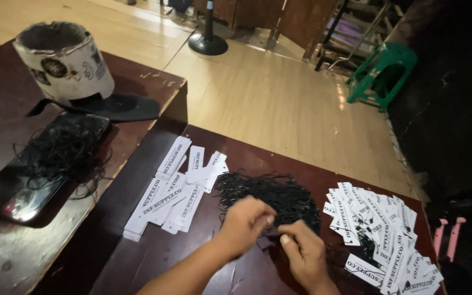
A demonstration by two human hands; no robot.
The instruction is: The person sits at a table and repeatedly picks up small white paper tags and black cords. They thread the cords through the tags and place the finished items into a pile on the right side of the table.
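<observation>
Head view: a dark wooden table [154, 257] fills the lower frame, and everything sits relative to the black string pile [271, 194] at its middle. Left of the pile lies a loose stack of white paper tags [173, 191]; right of it a bigger heap of tags [383, 229] — likely kept apart as 2 batches. At the pile's near edge, the left hand [244, 221] and right hand [301, 251] meet, fingertips pinched narrow on something small and dark — probably a string.

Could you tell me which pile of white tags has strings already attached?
The spread-out pile on the right, beside the right hand; black strings show among its tags, unlike the left pile.
</observation>
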